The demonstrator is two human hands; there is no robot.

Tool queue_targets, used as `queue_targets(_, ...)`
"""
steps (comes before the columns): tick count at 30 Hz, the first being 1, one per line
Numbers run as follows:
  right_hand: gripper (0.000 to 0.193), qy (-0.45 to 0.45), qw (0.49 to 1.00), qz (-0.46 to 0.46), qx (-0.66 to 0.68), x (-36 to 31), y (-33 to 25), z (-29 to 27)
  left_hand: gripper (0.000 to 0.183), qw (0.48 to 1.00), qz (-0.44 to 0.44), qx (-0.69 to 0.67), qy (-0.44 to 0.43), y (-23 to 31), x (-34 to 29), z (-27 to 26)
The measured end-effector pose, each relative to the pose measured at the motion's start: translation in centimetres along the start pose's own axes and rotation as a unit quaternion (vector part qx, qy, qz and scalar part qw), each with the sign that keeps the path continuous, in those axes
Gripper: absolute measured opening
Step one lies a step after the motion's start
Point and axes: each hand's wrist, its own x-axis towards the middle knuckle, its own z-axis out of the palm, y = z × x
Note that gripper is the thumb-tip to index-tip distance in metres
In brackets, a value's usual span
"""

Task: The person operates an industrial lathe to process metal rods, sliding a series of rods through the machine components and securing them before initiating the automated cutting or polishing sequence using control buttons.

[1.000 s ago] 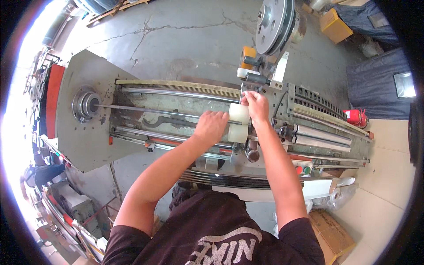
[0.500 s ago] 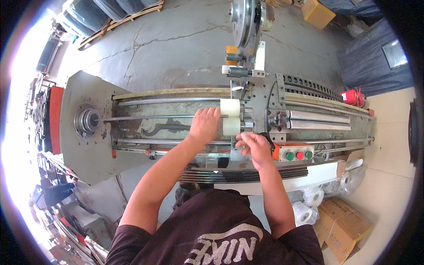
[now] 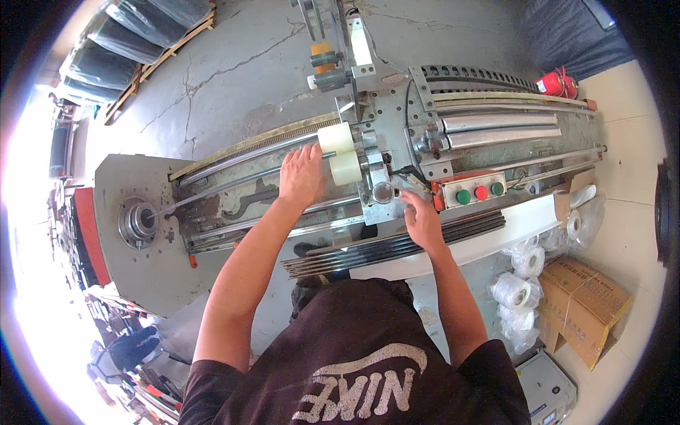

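Observation:
A long thin metal rod (image 3: 241, 181) runs from the round chuck (image 3: 139, 221) on the left to two cream-white rollers (image 3: 340, 151). My left hand (image 3: 302, 177) lies over this rod just left of the rollers, its fingers closed around it. My right hand (image 3: 423, 221) is beside a round metal knob (image 3: 383, 193) on the carriage (image 3: 389, 120). Its fingers are loosely bent and apart, the tips close to the knob's right edge. Whether they touch it cannot be made out.
A control box (image 3: 473, 191) with green and red buttons sits right of my right hand. Several dark rods (image 3: 397, 244) lie along the machine's near side. Cardboard boxes (image 3: 577, 301) and plastic-wrapped rolls (image 3: 517, 290) stand at right; a red fire extinguisher (image 3: 558, 83) is beyond.
The view has turned, so the machine appears tilted. My right hand has drawn off to the right, uncovering the round knob. My left hand stays on the rod by the rollers.

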Motion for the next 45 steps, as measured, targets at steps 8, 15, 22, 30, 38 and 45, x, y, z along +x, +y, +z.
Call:
queue_targets(8, 0.067, -0.126, 0.977, -0.121, -0.124, 4.4, 2.2, 0.0, 0.062, 1.000, 0.010, 0.006, 0.007, -0.3, 0.0, 0.3)
queue_targets(15, 0.047, -0.053, 0.960, -0.174, -0.213, 3.6, 2.9, 0.8, 0.068, 1.000, 0.010, -0.012, -0.006, -0.3, -0.1, -0.1)
queue_targets(22, 0.033, -0.025, 0.935, -0.258, -0.244, 4.8, 5.4, 1.2, 0.069, 1.000, 0.003, -0.006, -0.030, -0.2, 0.2, -0.9)
queue_targets(30, 0.032, -0.038, 0.950, -0.232, -0.206, 5.1, 5.1, 1.0, 0.077, 0.999, -0.009, -0.016, -0.034, -0.4, 0.2, -0.9)
queue_targets(38, 0.025, 0.041, 0.992, 0.055, 0.105, 1.1, 0.9, 2.1, 0.095, 0.969, -0.024, -0.232, -0.079, -3.2, 1.6, -2.5)
queue_targets(45, 0.034, 0.067, 0.922, 0.156, 0.348, -3.4, -2.7, 2.5, 0.094, 0.864, -0.109, -0.414, -0.265, -4.0, 5.7, -4.1)
